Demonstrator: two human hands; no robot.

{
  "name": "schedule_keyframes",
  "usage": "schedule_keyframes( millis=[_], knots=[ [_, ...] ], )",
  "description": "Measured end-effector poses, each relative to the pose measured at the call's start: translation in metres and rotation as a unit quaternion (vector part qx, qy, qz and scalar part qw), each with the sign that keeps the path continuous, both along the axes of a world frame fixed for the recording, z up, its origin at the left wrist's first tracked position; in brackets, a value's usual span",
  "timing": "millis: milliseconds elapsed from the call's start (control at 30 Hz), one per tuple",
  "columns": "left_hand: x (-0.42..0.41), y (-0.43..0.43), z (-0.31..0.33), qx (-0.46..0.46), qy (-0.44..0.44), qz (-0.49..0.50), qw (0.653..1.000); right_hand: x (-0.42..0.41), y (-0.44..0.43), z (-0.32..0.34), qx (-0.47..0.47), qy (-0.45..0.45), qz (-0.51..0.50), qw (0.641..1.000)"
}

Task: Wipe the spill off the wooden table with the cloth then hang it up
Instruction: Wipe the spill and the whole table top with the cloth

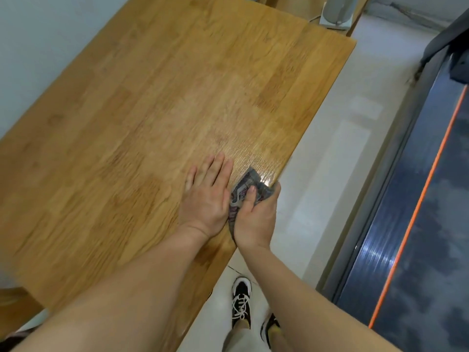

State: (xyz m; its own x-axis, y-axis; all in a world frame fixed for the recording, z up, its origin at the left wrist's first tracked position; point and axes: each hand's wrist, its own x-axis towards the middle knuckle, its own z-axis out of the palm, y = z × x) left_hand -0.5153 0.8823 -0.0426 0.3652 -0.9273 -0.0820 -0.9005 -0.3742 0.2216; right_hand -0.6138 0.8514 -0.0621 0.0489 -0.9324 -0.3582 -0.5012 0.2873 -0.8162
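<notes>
Wooden table [142, 118] – left hand [205, 196] flat, fingers spread, empty; right hand [255, 219] clenched round cloth [245, 189] at edge

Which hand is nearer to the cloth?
Right. The right hand grips the cloth at the table edge; the left hand lies flat beside it.

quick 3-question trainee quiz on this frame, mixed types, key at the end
1. True or false: the left hand lies flat, palm down, on the wooden table.
2. Which hand grips the cloth? A) left B) right C) both
3. Fill in: the cloth sits at the table's ____ nearest the tiled floor.

Key:
1. True, fingers spread and holding nothing.
2. B, the right hand is closed around it, thumb on top.
3. Edge; a shiny wet patch shows just beyond it.
</notes>
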Motion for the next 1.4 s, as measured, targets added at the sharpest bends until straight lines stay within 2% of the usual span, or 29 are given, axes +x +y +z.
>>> schedule_keyframes(
  millis=[67, 167, 267, 467, 700, 867, 967, 1067, 1200, 1267, 1333, 1400],
  knots=[
    [0.001, 0.0, 0.001, -0.006, 0.006, 0.001, 1.0, 0.003, -0.025, -0.003, 0.0, 0.001, -0.006, 1.0],
    [0.002, -0.001, -0.001, -0.033, 0.013, 0.006, 0.999, 0.02, -0.066, -0.005, 0.026, 0.004, -0.098, 0.995],
    [0.005, 0.0, -0.005, -0.058, 0.02, 0.005, 0.998, 0.024, -0.066, -0.007, -0.012, 0.024, -0.113, 0.993],
    [0.005, 0.013, -0.005, -0.076, 0.068, -0.019, 0.995, 0.013, 0.022, -0.015, -0.061, 0.031, -0.092, 0.993],
    [0.008, 0.146, -0.004, -0.079, 0.088, -0.077, 0.99, 0.01, 0.135, -0.008, -0.025, 0.011, -0.096, 0.995],
    [0.004, 0.213, -0.005, -0.121, 0.11, -0.043, 0.986, 0.008, 0.225, 0.0, 0.08, -0.031, -0.146, 0.985],
    [-0.002, 0.252, -0.008, -0.141, 0.117, -0.008, 0.983, 0.007, 0.27, 0.004, 0.201, -0.102, -0.201, 0.953],
    [-0.007, 0.286, -0.009, -0.146, 0.133, 0.035, 0.98, 0.006, 0.294, 0.013, 0.307, -0.135, -0.218, 0.917],
    [-0.019, 0.319, 0.001, -0.16, 0.157, 0.085, 0.971, 0.0, 0.324, 0.04, 0.399, -0.175, -0.195, 0.879],
    [-0.028, 0.331, 0.017, -0.126, 0.204, 0.149, 0.959, -0.006, 0.335, 0.063, 0.454, -0.186, -0.169, 0.855],
    [-0.033, 0.342, 0.03, -0.054, 0.273, 0.212, 0.937, -0.016, 0.34, 0.079, 0.48, -0.17, -0.105, 0.854],
    [-0.035, 0.354, 0.043, 0.009, 0.312, 0.241, 0.919, -0.021, 0.335, 0.094, 0.458, -0.129, -0.017, 0.879]
  ],
)
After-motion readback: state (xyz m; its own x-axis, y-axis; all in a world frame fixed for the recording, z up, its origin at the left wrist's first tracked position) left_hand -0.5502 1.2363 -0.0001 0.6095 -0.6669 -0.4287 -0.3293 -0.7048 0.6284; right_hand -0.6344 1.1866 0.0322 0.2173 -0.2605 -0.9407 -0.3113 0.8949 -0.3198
